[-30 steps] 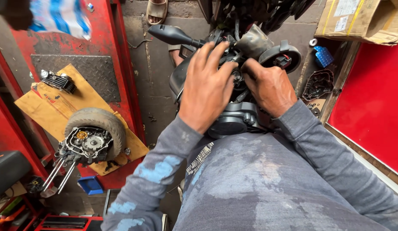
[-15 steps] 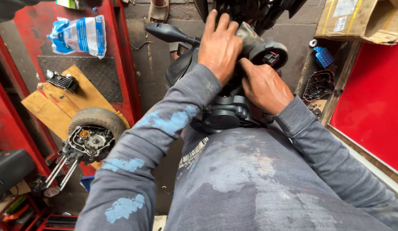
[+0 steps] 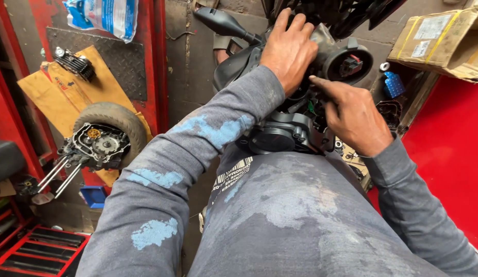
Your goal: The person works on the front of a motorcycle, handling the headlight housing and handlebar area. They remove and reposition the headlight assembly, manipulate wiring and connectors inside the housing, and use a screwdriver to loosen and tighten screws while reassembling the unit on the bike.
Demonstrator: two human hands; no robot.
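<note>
From the head camera, looking down past grey, paint-flecked sleeves, both hands work on a black handlebar assembly [image 3: 295, 123] of a motorbike, which sits straight ahead of the person at the top middle of the view. The left hand [image 3: 290, 48] lies on top of it, its fingers [image 3: 295, 23] curled over the upper edge and clenched on the housing. The right hand [image 3: 354, 115] is lower and to the right, forefinger stretched leftward toward the gap beneath the round black socket [image 3: 348, 62]; whether it pinches a small part there is hard to tell, since the palm hides it. The assembly's long axis runs left to right, from the black lever [image 3: 223, 23] at upper left to the socket at right, so the right hand is the nearer one to the socket. Upper left, a white and blue plastic bag [image 3: 103, 15] hangs against a red frame [image 3: 159, 61]. Upper right, a brown cardboard box [image 3: 444, 43] with yellow straps carries two pale rectangular labels. At left, a small tyre [image 3: 113, 115] with an engine casing rests on brown cardboard [image 3: 54, 97].
</note>
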